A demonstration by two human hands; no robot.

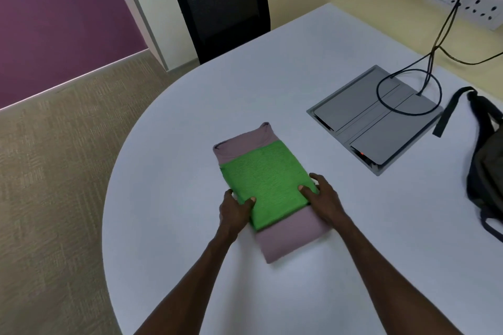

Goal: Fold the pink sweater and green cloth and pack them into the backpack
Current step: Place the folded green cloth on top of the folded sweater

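Green cloth, folded into a rectangle, lies flat on top of the folded pink sweater, and the stack sits near the middle of the white counter; pink shows beyond the green at the far and near ends. My left hand grips the stack's left edge, thumb on the green, fingers curled down the side. My right hand holds the right edge the same way, thumb on top of the cloth. I see the backpack well apart at the counter's right side, dark, its strap lying toward a grey cable hatch set in the surface, with black cables running up from it. A black chair stands beyond the far edge.
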